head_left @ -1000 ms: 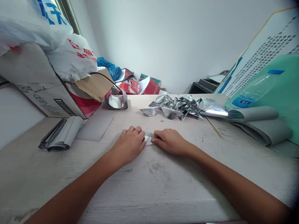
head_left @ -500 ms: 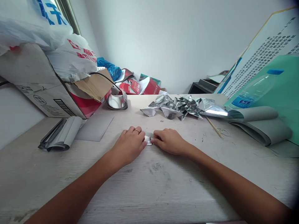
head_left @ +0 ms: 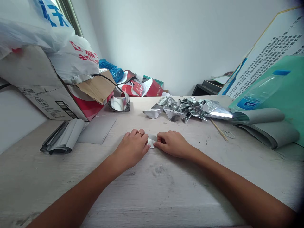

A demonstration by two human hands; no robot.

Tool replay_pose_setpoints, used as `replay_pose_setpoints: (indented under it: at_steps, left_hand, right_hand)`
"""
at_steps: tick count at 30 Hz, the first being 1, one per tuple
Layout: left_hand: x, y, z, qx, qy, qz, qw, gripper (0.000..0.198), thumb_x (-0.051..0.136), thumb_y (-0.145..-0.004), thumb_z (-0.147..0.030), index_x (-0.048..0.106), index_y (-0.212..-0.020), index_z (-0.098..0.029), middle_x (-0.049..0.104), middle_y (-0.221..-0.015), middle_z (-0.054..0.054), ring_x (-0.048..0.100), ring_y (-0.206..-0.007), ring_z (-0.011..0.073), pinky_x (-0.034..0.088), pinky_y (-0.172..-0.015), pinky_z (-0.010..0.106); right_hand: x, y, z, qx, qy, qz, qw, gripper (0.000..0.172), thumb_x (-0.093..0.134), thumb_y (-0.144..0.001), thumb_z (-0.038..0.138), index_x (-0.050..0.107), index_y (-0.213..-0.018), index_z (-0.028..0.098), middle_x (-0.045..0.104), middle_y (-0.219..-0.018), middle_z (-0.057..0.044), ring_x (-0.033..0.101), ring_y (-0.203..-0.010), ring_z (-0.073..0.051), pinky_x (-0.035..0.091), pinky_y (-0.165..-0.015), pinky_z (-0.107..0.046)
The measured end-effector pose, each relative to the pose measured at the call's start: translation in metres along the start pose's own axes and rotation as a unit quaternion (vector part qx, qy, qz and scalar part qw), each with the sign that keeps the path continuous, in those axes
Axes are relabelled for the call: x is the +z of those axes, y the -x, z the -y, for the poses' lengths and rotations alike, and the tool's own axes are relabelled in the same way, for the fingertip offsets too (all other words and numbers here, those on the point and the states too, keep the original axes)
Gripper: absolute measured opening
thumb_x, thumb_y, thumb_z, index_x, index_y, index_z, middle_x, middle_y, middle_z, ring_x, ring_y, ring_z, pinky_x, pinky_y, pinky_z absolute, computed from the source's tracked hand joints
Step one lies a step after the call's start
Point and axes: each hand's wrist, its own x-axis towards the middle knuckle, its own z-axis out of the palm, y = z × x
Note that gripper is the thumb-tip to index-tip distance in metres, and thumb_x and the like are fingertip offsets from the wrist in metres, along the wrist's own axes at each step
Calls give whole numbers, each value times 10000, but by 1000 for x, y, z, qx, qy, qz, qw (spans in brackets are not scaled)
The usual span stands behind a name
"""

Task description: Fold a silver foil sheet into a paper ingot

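Note:
Between my two hands, low on the white table (head_left: 152, 196), is a small piece of silver foil paper (head_left: 151, 143), grey on one side and shiny on the other. My left hand (head_left: 133, 145) pinches its left side, a ring on one finger. On the right side, my right hand (head_left: 172, 144) grips it between thumb and curled fingers. Much of the piece is hidden under the fingers. Just beyond my hands lies a heap of folded silver foil shapes (head_left: 174, 109).
Left stand rolled grey sheets (head_left: 66, 136), a flat grey sheet (head_left: 96, 129) and a cardboard box (head_left: 45, 101) under plastic bags (head_left: 76, 58). Right are a thin stick (head_left: 218, 129), a rubber band (head_left: 228, 134), folded grey sheets (head_left: 268, 128) and a plastic bottle (head_left: 263, 90).
My hands stay nearly in place on the foil paper, and its visible part between the fingers looks slightly different. The whole view has shifted a touch.

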Motion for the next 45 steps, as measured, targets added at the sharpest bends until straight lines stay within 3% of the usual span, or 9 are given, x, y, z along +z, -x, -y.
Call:
replay_pose_setpoints:
  at_steps: [4,17,45]
  left_hand:
    - [-1,1,-1,4,1,3,1000,581,170,-864,-561,564,-1154,-247,467,-1327,9,368,-1228,88,392,-1138,340]
    - [-2,2,-3,-1,-1,11,1000,510,182,-869,-549,530,-1114,-269,470,-1337,-8,383,-1294,132,398,-1151,482]
    - [-3,3,-1,8,13,11,1000,447,238,-872,-530,519,-1091,-260,478,-1312,-22,386,-1278,124,403,-1157,513]
  right_hand:
    - [1,-1,-2,0,-3,-9,1000,337,551,-907,469,590,-730,185,649,-750,-8,475,-658,-136,218,-575,-286]
    - [1,1,-5,-18,-17,-12,1000,319,563,-907,452,587,-737,183,641,-736,-1,461,-651,-129,231,-580,-287]
    - [2,2,-8,-54,-9,-1,999,319,520,-958,434,550,-772,177,620,-731,0,448,-646,-125,232,-590,-285]
